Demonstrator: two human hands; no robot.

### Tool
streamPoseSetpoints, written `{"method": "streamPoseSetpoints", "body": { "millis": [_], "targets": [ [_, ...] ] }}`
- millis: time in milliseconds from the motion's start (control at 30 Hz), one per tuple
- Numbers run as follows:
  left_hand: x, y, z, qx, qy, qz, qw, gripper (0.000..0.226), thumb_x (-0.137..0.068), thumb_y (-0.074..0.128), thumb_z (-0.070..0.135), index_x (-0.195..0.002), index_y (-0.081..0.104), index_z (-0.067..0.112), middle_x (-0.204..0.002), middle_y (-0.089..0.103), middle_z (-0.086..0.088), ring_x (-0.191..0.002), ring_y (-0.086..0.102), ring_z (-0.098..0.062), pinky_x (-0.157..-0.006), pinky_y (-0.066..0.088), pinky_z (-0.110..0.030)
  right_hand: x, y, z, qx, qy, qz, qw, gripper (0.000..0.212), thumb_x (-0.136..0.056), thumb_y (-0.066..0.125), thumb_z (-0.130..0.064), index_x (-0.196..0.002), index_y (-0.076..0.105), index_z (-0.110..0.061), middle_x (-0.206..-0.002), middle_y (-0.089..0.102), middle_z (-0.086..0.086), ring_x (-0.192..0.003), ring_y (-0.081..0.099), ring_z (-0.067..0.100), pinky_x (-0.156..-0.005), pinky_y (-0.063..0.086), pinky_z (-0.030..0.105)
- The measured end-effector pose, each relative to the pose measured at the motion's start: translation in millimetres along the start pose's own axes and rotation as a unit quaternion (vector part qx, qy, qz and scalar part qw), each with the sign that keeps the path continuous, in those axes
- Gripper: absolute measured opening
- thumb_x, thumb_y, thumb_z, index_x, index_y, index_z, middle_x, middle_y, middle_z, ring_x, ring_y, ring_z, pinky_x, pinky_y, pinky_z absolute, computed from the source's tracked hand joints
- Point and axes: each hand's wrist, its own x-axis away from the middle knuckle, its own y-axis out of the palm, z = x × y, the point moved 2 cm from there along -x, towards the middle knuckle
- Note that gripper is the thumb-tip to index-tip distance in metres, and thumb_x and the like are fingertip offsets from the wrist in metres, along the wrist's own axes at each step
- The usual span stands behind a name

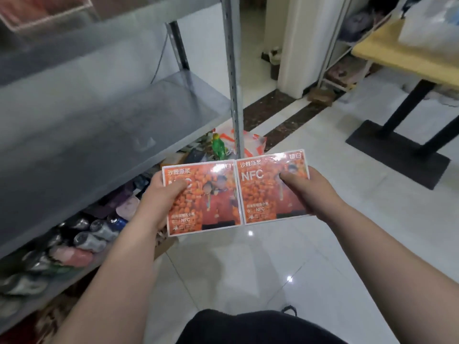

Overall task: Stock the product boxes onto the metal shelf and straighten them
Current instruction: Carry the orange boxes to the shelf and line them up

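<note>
Carrying step: left hand and right hand each gripped a box, right of the shelf; next, set them on it.

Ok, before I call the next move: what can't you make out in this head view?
Head view only.
On the left box, big lettering is covered by the thumb of the left hand.
Backs of it and the right box, and the fingers behind them, are hidden by the printed fronts.
The metal shelf is blurred; a faint shape on it is unreadable.
</note>
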Motion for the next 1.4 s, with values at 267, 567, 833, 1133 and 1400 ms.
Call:
{"method": "streamPoseSetpoints", "body": {
  "millis": [267, 567, 833, 1133, 1400],
  "targets": [
    [17.9, -11.5, 84.3, 0.055, 0.126, 0.156, 0.978, 0.026, -0.090, 0.068, 0.015, -0.107, 0.055, 0.029, -0.097, 0.071, -0.001, -0.071, 0.073, -0.010, -0.055, 0.055, -0.027, -89.7, 7.1, -120.0, 0.011, -0.099, -0.044, 0.994, 0.031, -0.084, 0.078, -0.042, -0.108, 0.070, -0.025, -0.097, 0.079, 0.000, -0.086, 0.078, 0.023, -0.090, 0.059, 0.054],
    [0.9, -66.1, 203.1, 0.089, 0.225, 0.185, 0.952, 0.038, -0.075, 0.072, 0.033, -0.110, 0.056, 0.034, -0.094, 0.076, 0.001, -0.082, 0.076, -0.023, -0.079, 0.059, -0.056, -144.4, 54.8, -271.1, -0.013, -0.240, -0.092, 0.966, 0.042, -0.082, 0.080, -0.036, -0.116, 0.068, -0.016, -0.103, 0.078, 0.010, -0.089, 0.077, 0.029, -0.082, 0.062, 0.046],
    [-32.7, -87.5, 276.4, 0.076, 0.295, 0.262, 0.915, 0.038, -0.086, 0.071, 0.032, -0.117, 0.053, 0.041, -0.105, 0.071, 0.009, -0.089, 0.073, -0.015, -0.082, 0.059, -0.048, -186.4, 84.1, -363.8, 0.006, -0.339, -0.051, 0.939, 0.028, -0.086, 0.077, -0.039, -0.109, 0.066, -0.029, -0.101, 0.077, -0.005, -0.091, 0.076, 0.016, -0.085, 0.061, 0.042],
    [-75.4, -58.3, 320.4, 0.048, 0.329, 0.314, 0.889, 0.037, -0.088, 0.069, 0.028, -0.119, 0.053, 0.041, -0.098, 0.073, 0.014, -0.083, 0.073, -0.006, -0.076, 0.058, -0.038, -242.8, 116.0, -412.4, -0.004, -0.383, -0.024, 0.924, 0.024, -0.097, 0.060, -0.046, -0.112, 0.055, -0.028, -0.102, 0.068, -0.010, -0.090, 0.066, 0.007, -0.067, 0.049, 0.026],
    [-119.6, -30.4, 354.8, -0.012, 0.311, 0.338, 0.888, 0.056, -0.090, 0.071, 0.031, -0.131, 0.035, 0.046, -0.119, 0.063, 0.009, -0.108, 0.063, -0.017, -0.097, 0.052, -0.050, -301.1, 146.5, -447.2, -0.026, -0.348, -0.109, 0.931, 0.024, -0.097, 0.056, -0.041, -0.116, 0.054, -0.026, -0.108, 0.066, -0.007, -0.097, 0.064, 0.009, -0.079, 0.049, 0.031]
  ]
}}
